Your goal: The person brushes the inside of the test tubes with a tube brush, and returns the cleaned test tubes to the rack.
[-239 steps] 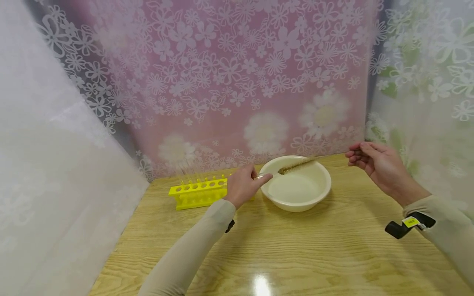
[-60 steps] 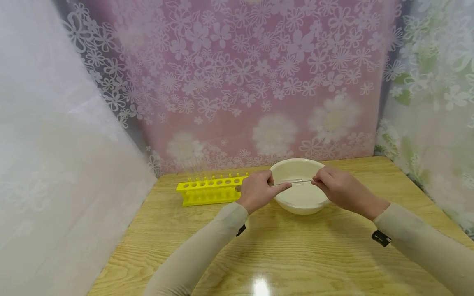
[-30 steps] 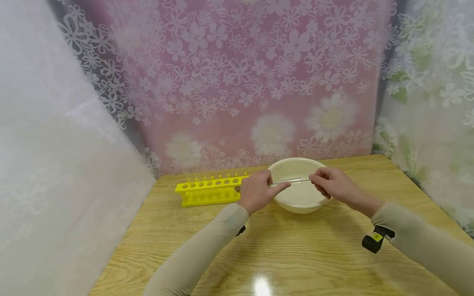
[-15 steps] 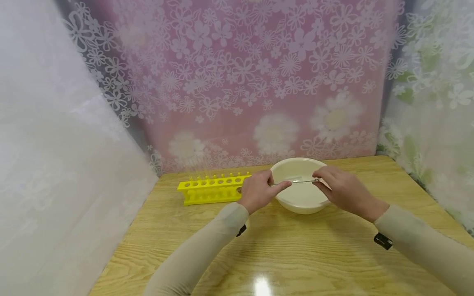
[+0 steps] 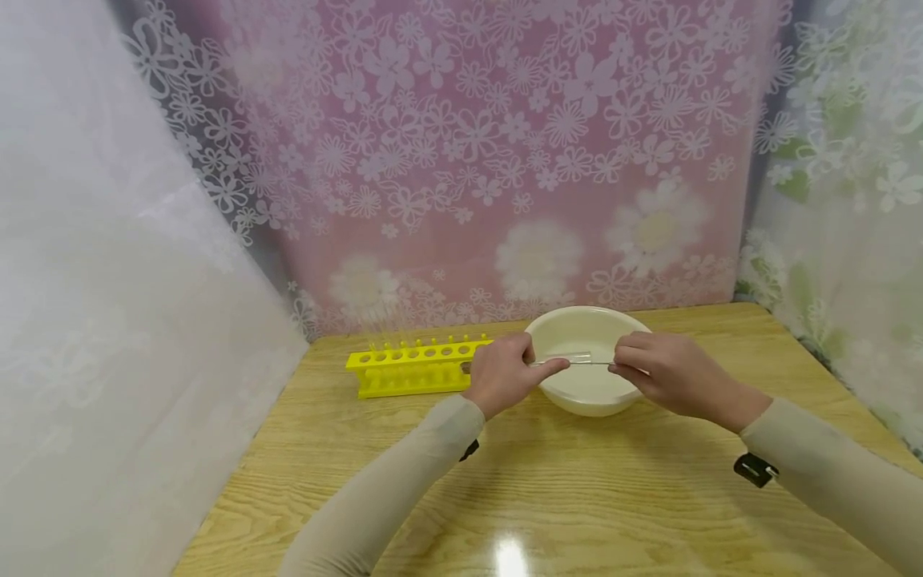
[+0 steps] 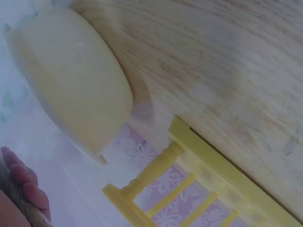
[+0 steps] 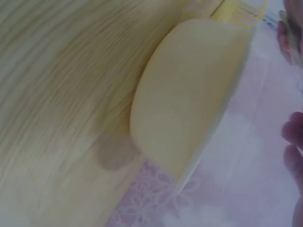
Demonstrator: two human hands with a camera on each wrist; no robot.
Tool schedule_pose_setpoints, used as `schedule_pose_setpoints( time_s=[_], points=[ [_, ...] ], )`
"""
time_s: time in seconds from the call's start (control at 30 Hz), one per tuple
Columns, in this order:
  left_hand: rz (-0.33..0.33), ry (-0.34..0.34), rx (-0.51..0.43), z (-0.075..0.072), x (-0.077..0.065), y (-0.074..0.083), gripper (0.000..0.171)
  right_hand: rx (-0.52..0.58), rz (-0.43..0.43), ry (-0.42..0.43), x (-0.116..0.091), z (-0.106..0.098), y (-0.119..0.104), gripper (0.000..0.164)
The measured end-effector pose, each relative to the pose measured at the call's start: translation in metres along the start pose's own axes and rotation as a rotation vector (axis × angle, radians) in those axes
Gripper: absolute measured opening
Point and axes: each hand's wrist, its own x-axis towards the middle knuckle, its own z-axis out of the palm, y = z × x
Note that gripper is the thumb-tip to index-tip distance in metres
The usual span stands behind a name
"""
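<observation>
My left hand [image 5: 501,373] grips a clear glass test tube [image 5: 580,356], held sideways with its mouth to the right. Inside the tube is a test tube brush; its brown bristles [image 6: 22,201] show within the left fingers in the left wrist view. From the tube's mouth the brush's thin wire handle [image 5: 601,364] runs out to my right hand [image 5: 671,377], which pinches it between thumb and fingers. Both hands hover by the cream bowl [image 5: 591,407], with the tube's mouth over it. In the right wrist view the right fingertips [image 7: 294,130] show at the edge.
A yellow test tube rack [image 5: 411,391] stands left of the bowl, partly behind the left hand. Several clear tubes [image 5: 385,324] stand upright at its left end. Pink flowered sheeting [image 5: 461,160] hangs behind the wooden table [image 5: 577,497].
Eight seconds ago the brush's bristles were outside the tube, above the bowl; now they are inside it. Lately the right hand has shifted slightly on the wire, while the left hand has stayed nearly still.
</observation>
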Motion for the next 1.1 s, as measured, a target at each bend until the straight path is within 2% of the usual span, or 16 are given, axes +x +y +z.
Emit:
schedule_pose_setpoints(
  time_s=[0.1, 0.23, 0.33, 0.43, 0.53, 0.67, 0.73, 0.8, 0.9, 1.03, 1.1],
  points=[
    [0.001, 0.01, 0.012, 0.0, -0.001, 0.0, 0.06, 0.141, 0.174, -0.075, 0.001, -0.003, -0.003, 0.017],
    [-0.003, 0.011, 0.024, -0.001, 0.0, 0.002, 0.06, 0.433, 0.497, -0.176, 0.001, -0.006, -0.004, 0.019],
    [0.0, 0.019, 0.036, -0.001, 0.0, 0.005, 0.06, 0.651, 0.702, -0.207, 0.001, -0.006, -0.002, 0.017],
    [0.002, 0.026, 0.06, -0.001, 0.0, 0.007, 0.06, 0.845, 0.844, -0.204, 0.002, -0.005, -0.001, 0.028],
    [0.007, 0.036, 0.107, -0.001, 0.0, 0.01, 0.059, 0.987, 0.971, -0.21, 0.004, -0.004, 0.0, 0.035],
    [0.016, 0.043, 0.17, 0.0, 0.0, 0.013, 0.059, 1.121, 1.136, -0.231, 0.008, -0.004, 0.002, 0.037],
    [0.014, 0.03, 0.187, 0.001, 0.0, 0.014, 0.06, 1.143, 1.189, -0.236, 0.009, -0.004, 0.001, 0.037],
    [0.007, 0.012, 0.18, 0.001, 0.0, 0.015, 0.061, 1.078, 1.184, -0.228, 0.008, -0.003, 0.0, 0.035],
    [-0.009, 0.002, 0.151, 0.001, 0.001, 0.015, 0.06, 0.84, 1.039, -0.202, 0.005, 0.001, -0.003, 0.032],
    [-0.024, 0.013, 0.098, 0.001, 0.0, 0.012, 0.058, 0.387, 0.661, -0.133, -0.001, 0.005, -0.005, 0.013],
    [-0.024, 0.015, 0.082, 0.002, 0.0, 0.01, 0.058, 0.178, 0.452, -0.08, -0.003, 0.007, -0.003, 0.011]
  ],
)
